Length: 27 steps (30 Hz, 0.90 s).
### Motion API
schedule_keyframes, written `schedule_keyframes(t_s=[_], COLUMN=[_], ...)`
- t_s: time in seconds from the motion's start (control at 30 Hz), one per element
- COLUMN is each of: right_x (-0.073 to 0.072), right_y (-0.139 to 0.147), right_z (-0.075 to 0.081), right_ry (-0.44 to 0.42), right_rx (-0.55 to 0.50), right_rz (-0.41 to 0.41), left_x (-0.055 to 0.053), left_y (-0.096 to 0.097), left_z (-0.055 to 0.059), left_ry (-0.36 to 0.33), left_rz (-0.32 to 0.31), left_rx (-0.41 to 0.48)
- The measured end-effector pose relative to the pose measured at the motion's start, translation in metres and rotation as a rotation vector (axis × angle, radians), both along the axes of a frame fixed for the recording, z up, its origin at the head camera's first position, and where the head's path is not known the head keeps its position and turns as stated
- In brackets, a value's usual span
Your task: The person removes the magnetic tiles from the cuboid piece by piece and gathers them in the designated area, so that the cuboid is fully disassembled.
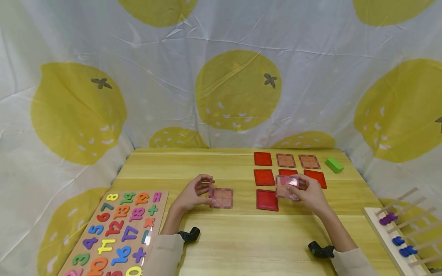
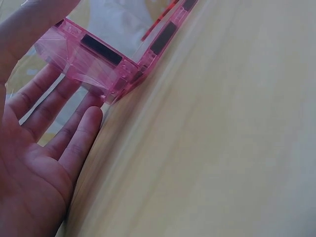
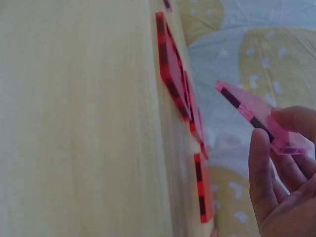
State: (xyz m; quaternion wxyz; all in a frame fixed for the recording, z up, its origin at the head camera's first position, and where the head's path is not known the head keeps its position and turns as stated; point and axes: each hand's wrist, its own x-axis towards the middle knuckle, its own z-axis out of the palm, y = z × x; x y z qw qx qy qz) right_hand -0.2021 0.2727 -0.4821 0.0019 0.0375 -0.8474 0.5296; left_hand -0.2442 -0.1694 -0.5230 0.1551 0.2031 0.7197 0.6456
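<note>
My left hand [image 1: 192,195] holds a clear pink magnetic tile [image 1: 211,186] on edge, thumb on one face and fingers behind. It stands along the left side of another pink tile [image 1: 223,198] lying flat on the table. The left wrist view shows the held tile [image 2: 81,52] with black magnets in its rim, meeting the flat one at a corner. My right hand [image 1: 312,194] pinches a third pink tile [image 1: 283,188] by its right side, raised over the red tiles [image 1: 267,200]. In the right wrist view that tile [image 3: 247,108] is tilted between thumb and fingers.
Several red tiles [image 1: 263,158] and two pink tiles [image 1: 286,160] lie in rows at the back right, beside a green block [image 1: 334,165]. A board of coloured numbers [image 1: 115,234] lies at the left. At the right edge stands a wooden peg rack [image 1: 388,237] with beads.
</note>
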Motion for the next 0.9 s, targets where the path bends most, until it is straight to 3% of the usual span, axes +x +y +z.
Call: schedule_keyframes(t_s=[0.37, 0.53, 0.73, 0.9], right_x=[0.011, 0.012, 0.008, 0.005], right_y=[0.024, 0.033, 0.039, 0.040], right_z=[-0.011, -0.016, -0.025, -0.027], right_ry=[-0.106, -0.137, -0.215, -0.174], right_rx=[-0.034, 0.086, 0.113, 0.240], right_rz=[-0.003, -0.011, -0.034, -0.053], left_x=[-0.001, 0.000, 0.000, -0.001], left_y=[0.001, 0.001, 0.001, 0.000], left_z=[-0.001, 0.000, 0.001, 0.001], left_ry=[0.000, -0.002, 0.000, 0.003], left_rz=[-0.007, -0.004, -0.006, -0.006], left_rx=[0.015, 0.011, 0.004, 0.000])
